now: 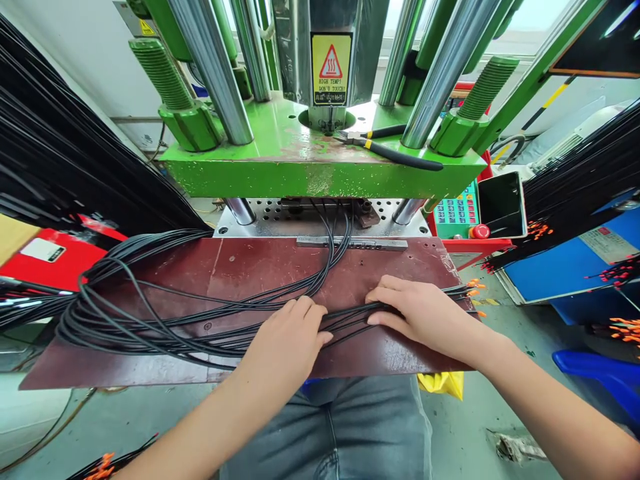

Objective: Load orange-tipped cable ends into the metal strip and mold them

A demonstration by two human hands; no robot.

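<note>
Black cables [200, 333] lie looped across the reddish-brown board [260, 263]. My left hand [290, 333] rests over the cables near the board's middle, its fingers curled round them. To its right, my right hand [407, 310] grips the same strands between thumb and fingers. Orange tips [475, 287] show at the cables' right ends, past my right wrist. Several other strands bend away from the board and pass under the green press plate [320, 179]. A metal bar [350, 244] lies along the board's back edge.
Black-handled pliers [400, 157] lie on the green plate, below a hot-surface warning label [331, 69]. A keypad panel with a red button [480, 231] stands at the right. Thick hanging cable bundles [90, 147] flank the press. A blue stool [600, 380] is at lower right.
</note>
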